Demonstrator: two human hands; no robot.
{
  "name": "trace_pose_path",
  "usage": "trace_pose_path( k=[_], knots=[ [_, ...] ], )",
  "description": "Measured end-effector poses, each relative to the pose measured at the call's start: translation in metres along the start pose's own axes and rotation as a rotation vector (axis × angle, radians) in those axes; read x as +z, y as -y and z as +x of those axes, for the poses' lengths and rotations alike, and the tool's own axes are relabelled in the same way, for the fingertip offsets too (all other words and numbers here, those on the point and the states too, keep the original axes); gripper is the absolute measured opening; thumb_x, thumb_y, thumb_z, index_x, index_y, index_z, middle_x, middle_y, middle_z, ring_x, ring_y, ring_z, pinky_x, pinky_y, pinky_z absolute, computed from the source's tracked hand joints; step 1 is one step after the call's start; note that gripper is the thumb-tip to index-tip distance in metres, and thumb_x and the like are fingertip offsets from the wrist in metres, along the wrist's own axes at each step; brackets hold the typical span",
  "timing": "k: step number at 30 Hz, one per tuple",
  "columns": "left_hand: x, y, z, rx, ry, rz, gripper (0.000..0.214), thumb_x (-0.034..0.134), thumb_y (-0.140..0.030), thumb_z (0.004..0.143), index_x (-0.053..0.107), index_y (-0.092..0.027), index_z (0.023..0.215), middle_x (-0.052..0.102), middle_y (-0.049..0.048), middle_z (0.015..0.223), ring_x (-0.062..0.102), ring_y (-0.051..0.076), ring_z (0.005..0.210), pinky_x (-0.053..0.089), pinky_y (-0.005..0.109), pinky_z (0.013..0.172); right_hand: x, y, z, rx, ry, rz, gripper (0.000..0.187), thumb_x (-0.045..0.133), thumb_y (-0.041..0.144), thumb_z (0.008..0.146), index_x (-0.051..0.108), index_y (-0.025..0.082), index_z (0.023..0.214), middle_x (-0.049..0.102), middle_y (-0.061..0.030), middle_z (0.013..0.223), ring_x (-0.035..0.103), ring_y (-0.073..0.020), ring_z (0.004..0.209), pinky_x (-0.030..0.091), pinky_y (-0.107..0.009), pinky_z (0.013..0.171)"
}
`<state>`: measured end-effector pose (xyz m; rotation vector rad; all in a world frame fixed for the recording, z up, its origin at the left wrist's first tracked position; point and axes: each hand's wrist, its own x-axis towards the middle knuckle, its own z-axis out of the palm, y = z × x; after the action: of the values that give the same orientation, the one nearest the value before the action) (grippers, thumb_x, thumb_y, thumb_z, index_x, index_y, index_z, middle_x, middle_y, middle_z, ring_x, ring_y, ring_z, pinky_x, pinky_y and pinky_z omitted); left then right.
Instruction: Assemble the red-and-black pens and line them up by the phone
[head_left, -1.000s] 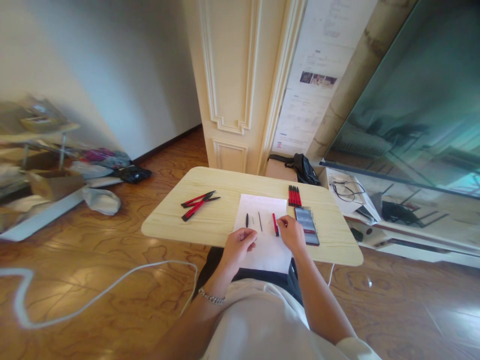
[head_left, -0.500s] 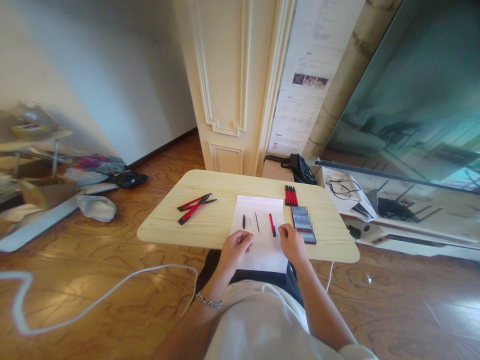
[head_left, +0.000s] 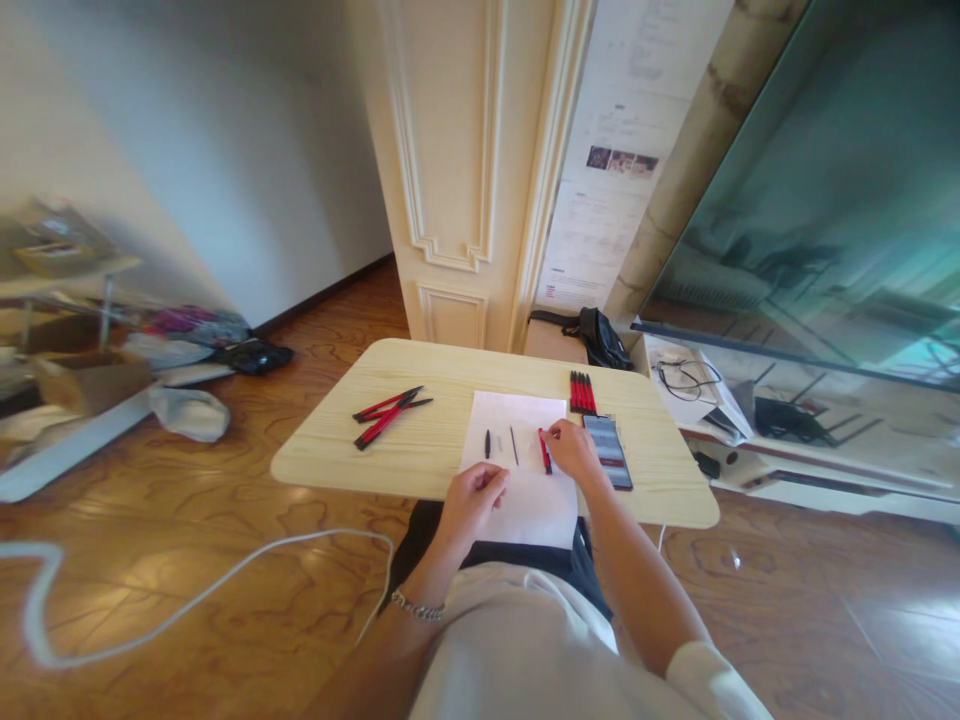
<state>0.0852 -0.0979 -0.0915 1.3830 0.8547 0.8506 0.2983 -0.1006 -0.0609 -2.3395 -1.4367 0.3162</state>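
You were in what looked like a home. Around your small pale table: cream moulded panelling beyond it; big glossy screen over low white cabinet to its right; household bags heaped to its left; wood-patterned floor beneath.

At least three piled pens and at least four pens in a row are counted, with one red barrel, one black piece, one pale piece, one thin rod, one paper sheet, one phone and two hands.
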Motion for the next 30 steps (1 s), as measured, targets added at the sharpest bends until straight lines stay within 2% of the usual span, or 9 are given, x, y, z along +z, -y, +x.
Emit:
trace_pose_path(
  k=[8,18,30],
  knots=[
    [-0.001,0.000,0.000,-0.013,-0.014,-0.003,0.027,0.062,-0.042,0.075,0.063,-0.015,0.077,0.059,0.0001,0.060,0.053,0.011,0.051,0.038,0.021,0.048,0.010,0.005,0.016,0.024,0.061,-0.127,0.042,0.051,0.054,0.081,0.067,0.016,0.089,0.068,-0.0143,0.092,0.061,-0.0250,0.092,0.040,-0.030,0.073],
    [0.001,0.000,0.001,-0.030,-0.002,-0.006,0.027,0.062,-0.043,0.075,0.062,-0.016,0.076,0.059,-0.0002,0.059,0.053,0.011,0.051,0.038,0.022,0.049,0.019,-0.001,0.026,0.097,0.101,-0.140,0.045,0.050,0.053,0.080,0.067,0.015,0.098,0.067,-0.0166,0.098,0.062,-0.0254,0.092,0.042,-0.031,0.074],
    [0.002,-0.009,-0.001,-0.013,0.012,-0.004,0.026,0.062,-0.042,0.076,0.062,-0.015,0.078,0.060,0.0007,0.062,0.054,0.012,0.053,0.039,0.021,0.049,-0.004,0.001,0.021,0.042,0.094,-0.155,0.039,0.041,0.042,0.089,0.067,0.014,0.097,0.066,-0.0164,0.103,0.060,-0.0228,0.099,0.040,-0.029,0.081]
  ],
)
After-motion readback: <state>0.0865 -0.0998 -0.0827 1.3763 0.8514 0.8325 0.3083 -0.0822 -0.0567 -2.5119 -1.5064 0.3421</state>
